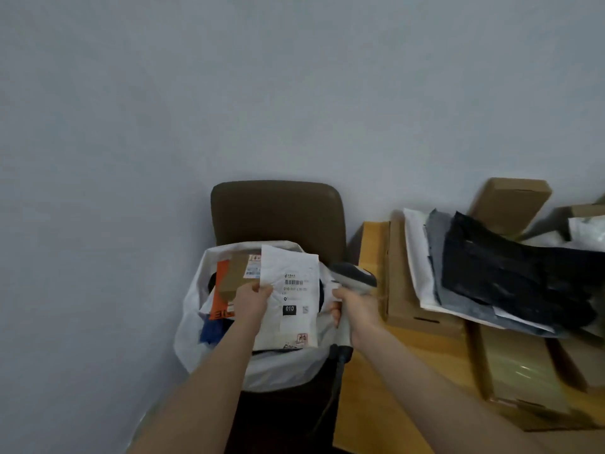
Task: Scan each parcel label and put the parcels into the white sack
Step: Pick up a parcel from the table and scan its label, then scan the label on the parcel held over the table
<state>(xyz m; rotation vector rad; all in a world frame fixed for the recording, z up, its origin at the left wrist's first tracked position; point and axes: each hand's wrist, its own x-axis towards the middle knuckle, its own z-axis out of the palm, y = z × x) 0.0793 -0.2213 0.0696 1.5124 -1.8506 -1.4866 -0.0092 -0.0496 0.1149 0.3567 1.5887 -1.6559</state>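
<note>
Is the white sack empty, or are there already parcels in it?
Not empty. The white sack stands open, with a brown box, an orange packet and a blue item inside.

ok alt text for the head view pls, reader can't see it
A person's left hand holds a white labelled parcel over an open white sack on a brown chair, while the right hand grips a handheld scanner beside it. More parcels lie piled on a wooden table to the right.

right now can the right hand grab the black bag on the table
Probably not yet: the right hand grips the scanner, though nothing stands between it and the black bag.
</note>
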